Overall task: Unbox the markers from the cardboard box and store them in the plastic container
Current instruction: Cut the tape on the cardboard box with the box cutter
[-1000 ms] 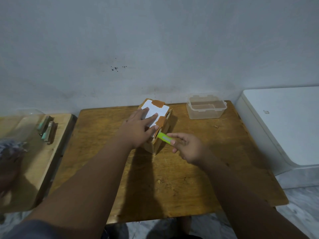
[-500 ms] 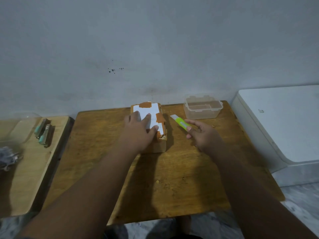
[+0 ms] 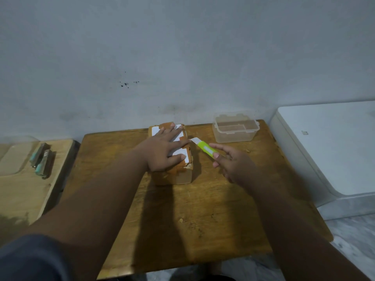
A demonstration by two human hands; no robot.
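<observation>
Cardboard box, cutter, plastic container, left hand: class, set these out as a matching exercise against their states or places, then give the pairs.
Things:
1. cardboard box
2. cutter
3. plastic container
4. left hand

States:
A. flat on the box top
B. lidless, nothing inside, near the wall
C. still taped shut
D. held in the right hand, blade out

Pairs: 1-C, 2-D, 3-B, 4-A
</observation>
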